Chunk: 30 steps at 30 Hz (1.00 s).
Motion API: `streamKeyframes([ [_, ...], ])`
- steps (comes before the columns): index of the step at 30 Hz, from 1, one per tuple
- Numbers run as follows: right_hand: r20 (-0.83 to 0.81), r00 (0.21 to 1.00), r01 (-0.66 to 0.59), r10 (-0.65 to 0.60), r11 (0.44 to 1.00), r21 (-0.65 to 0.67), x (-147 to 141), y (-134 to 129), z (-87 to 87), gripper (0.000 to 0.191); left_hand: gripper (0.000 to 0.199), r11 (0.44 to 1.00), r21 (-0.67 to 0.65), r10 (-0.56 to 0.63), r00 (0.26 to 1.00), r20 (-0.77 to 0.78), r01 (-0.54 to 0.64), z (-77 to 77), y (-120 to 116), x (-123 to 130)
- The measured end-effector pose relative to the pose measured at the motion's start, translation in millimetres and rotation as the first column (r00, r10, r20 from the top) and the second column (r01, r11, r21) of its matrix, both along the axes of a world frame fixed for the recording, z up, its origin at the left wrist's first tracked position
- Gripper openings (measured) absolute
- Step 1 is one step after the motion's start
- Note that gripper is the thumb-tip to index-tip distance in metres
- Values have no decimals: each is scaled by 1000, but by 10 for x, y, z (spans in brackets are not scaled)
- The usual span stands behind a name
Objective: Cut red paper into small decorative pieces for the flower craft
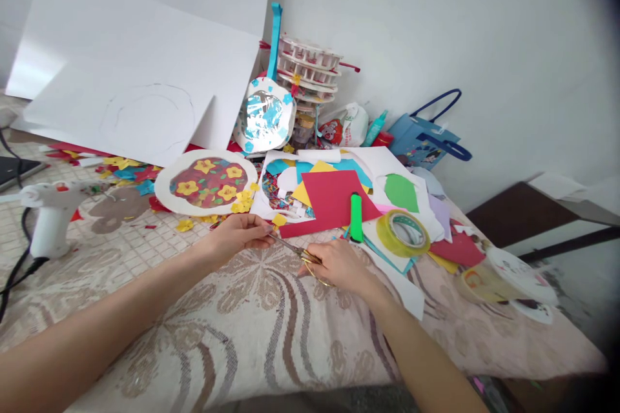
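Note:
My right hand point(336, 264) is closed around the gold-coloured handles of a pair of scissors point(293, 247), whose blades point left. At the blade tips, my left hand point(242, 232) is closed in a pinch; whatever its fingers hold is too small or hidden to make out. Just beyond those fingertips shows a small yellow paper piece point(279, 220); I cannot tell whether it is touched. Behind my left hand lies a white wavy-edged frame point(167, 190) with yellow flowers on its clear middle. Red paper point(334, 197) lies past the scissors, with a green box cutter point(356, 216) on it.
On the left stands a white glue gun point(51, 219) with a black cord. Yellow tape point(402, 233) lies to the right, near a blurred clear container point(489, 281). White boards point(135, 58), a tiered craft piece point(310, 68) and a blue bag point(423, 139) line the wall.

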State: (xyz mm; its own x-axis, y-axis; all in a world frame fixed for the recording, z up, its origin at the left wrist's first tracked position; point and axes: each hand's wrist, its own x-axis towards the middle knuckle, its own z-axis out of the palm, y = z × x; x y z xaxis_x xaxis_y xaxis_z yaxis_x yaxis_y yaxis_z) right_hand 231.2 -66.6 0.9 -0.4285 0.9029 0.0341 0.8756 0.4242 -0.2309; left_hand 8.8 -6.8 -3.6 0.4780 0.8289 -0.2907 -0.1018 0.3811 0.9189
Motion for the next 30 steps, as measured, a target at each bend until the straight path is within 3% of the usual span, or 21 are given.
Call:
streamKeyframes([
  [6,41,999,7,-8,999,33,-11,0,-76,31,23,986,162,63,992,-106,-45,-22,38,-23],
  [12,-24,997,69,-71,994,-82,17,18,-75,27,24,974,189,143,986,-92,-123,-39,112,-71],
  [17,-172,982,47,-83,978,-202,30,-7,-2,21,19,993,84,82,996,26,-83,-12,86,-54],
  [25,-350,937,-95,8,968,-232,-43,-58,25,27,17,996,-77,-35,982,185,50,1,46,-46],
  [30,-398,917,-138,14,949,-284,-48,-69,23,34,6,982,-188,25,976,216,17,34,29,-50],
])
